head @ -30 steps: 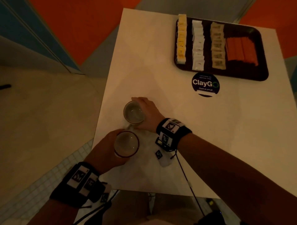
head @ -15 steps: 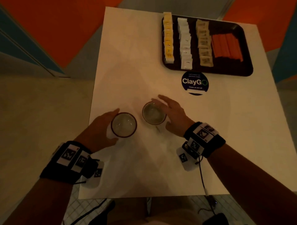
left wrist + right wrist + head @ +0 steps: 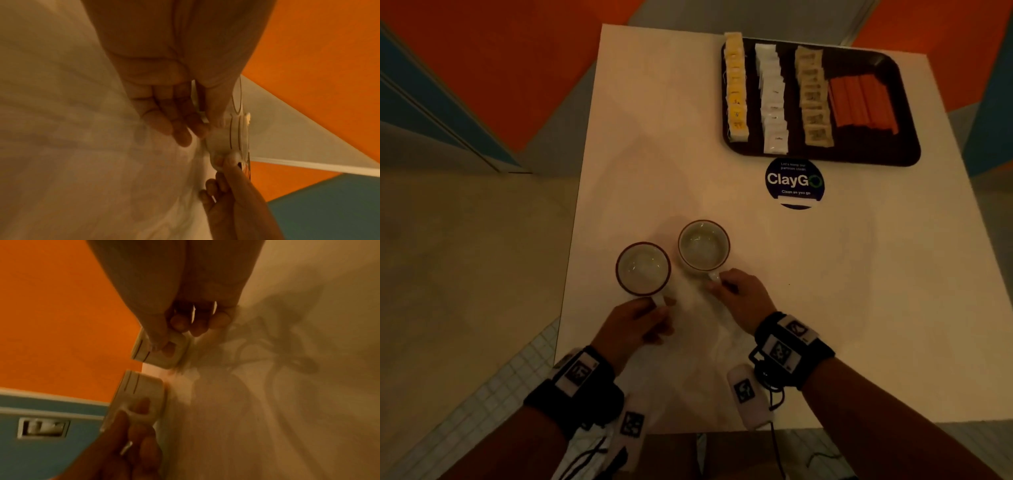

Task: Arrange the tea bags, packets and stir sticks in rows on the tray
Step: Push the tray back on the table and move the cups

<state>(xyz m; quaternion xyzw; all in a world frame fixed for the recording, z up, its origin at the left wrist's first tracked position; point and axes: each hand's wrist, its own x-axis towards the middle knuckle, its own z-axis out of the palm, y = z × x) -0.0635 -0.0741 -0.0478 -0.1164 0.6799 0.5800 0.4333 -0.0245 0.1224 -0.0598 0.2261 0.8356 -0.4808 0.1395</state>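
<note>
A dark tray [image 3: 907,150] sits at the table's far right. On it lie a row of yellow tea bags [image 3: 736,89], a row of white packets [image 3: 772,99], a row of beige tea bags [image 3: 813,96] and a block of orange stir sticks [image 3: 861,101]. Near the front stand two empty mugs. My left hand [image 3: 657,305] grips the handle of the left mug [image 3: 643,269]. My right hand [image 3: 717,282] pinches the handle of the right mug [image 3: 703,246]. In the right wrist view the thumb and fingers close on the right mug's handle [image 3: 164,350]; a left finger passes through the other handle [image 3: 141,408].
A round dark ClayGo sticker [image 3: 794,181] lies on the white table [image 3: 654,137] just in front of the tray. The table's left edge runs close to the left mug, with floor below it. Orange and blue walls stand behind.
The mugs went from one behind the other to side by side. Both hands left the mugs' sides and now hold their handles, which point toward me.
</note>
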